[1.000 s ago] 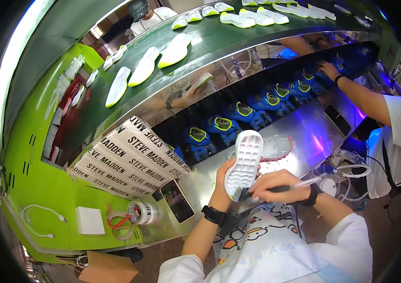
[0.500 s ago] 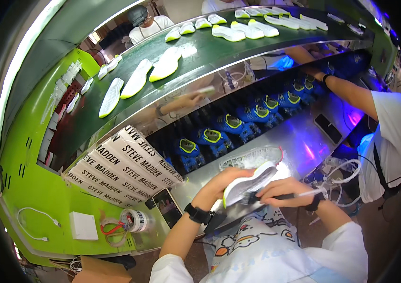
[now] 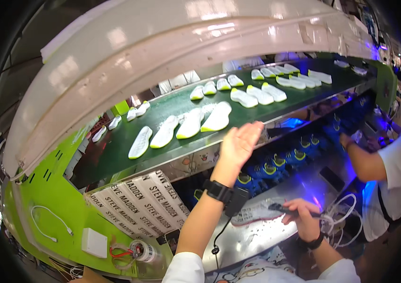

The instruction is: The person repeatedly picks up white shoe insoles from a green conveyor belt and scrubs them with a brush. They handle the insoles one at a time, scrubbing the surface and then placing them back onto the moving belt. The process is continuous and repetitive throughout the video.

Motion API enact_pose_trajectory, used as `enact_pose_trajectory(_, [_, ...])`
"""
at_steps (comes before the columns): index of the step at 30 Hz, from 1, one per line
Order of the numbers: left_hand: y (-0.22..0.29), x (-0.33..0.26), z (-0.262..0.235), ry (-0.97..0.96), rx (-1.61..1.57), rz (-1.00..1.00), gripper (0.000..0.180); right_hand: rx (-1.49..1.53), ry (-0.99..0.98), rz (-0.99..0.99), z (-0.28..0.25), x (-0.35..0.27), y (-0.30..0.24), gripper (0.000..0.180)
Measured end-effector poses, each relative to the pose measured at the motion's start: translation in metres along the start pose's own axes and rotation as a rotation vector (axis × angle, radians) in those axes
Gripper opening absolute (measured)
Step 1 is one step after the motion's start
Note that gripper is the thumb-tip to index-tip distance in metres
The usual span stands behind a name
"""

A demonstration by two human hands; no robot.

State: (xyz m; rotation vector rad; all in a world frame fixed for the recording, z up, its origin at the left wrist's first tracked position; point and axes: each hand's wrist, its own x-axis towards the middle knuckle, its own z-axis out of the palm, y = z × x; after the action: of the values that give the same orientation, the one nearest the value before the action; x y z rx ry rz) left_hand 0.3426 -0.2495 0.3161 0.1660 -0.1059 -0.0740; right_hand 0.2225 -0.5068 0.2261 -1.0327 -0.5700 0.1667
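My left hand [image 3: 242, 143] is raised at the edge of a green conveyor belt [image 3: 115, 162], palm showing, fingers stretched out and holding nothing. Just beyond it lies a white shoe sole [image 3: 217, 117] with a yellow-green heel, at the end of a row of similar soles [image 3: 164, 132]. Lower down, my right hand [image 3: 303, 218] grips a dark brush [image 3: 278, 207] over the metal bench [image 3: 238, 247]. Beneath the brush rests a grey, sole-shaped piece [image 3: 252, 213] with a reddish edge.
Blue shoes [image 3: 269, 168] line a dark lower track. A printed carton [image 3: 139, 203] stands left, near a tape roll [image 3: 144, 251], a white box [image 3: 95, 242] and a cable [image 3: 45, 226]. A phone [image 3: 332, 178] and white hoses [image 3: 346, 207] lie right, beside a co-worker's arm [image 3: 367, 162].
My left hand has let go of the white sole and reached up to the belt, where the front row has one more sole. My right hand keeps the brush, away from the sole.
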Motion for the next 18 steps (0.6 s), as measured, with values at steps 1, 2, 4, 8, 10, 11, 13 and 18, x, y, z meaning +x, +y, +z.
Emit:
enact_pose_trajectory(1, [-0.006, 0.01, 0.006, -0.031, 0.102, -0.006, 0.049, 0.005, 0.021, 0.042, -0.002, -0.003, 0.002, 0.027])
enact_pose_trajectory(2, [-0.013, 0.021, 0.012, -0.06, 0.203, -0.015, 0.049, -0.009, 0.052, 0.061, -0.007, -0.004, 0.008, 0.026])
enact_pose_trajectory(4, [-0.009, 0.046, 0.03, -0.015, 0.746, 0.242, 0.044, 0.025, 0.121, 0.077, -0.008, -0.006, 0.014, 0.027])
enact_pose_trajectory(8, [0.022, 0.112, 0.023, 0.417, 2.497, 0.555, 0.043, 0.058, 0.192, 0.127, -0.011, -0.016, 0.018, 0.026])
enact_pose_trajectory(10, [0.012, 0.111, 0.021, 0.474, 2.637, 0.517, 0.044, 0.065, 0.258, 0.136, -0.022, -0.019, 0.023, 0.027])
enact_pose_trajectory(11, [0.019, 0.12, 0.028, 0.496, 2.622, 0.397, 0.045, 0.067, 0.282, 0.142, -0.025, -0.02, 0.023, 0.027])
enact_pose_trajectory(13, [0.027, 0.128, 0.033, 0.56, 2.52, 0.361, 0.046, 0.092, 0.354, 0.176, -0.027, -0.02, 0.022, 0.024])
enact_pose_trajectory(18, [0.06, 0.14, 0.001, 0.925, 2.568, 0.525, 0.045, 0.066, 0.368, 0.225, -0.012, -0.015, 0.018, 0.019])
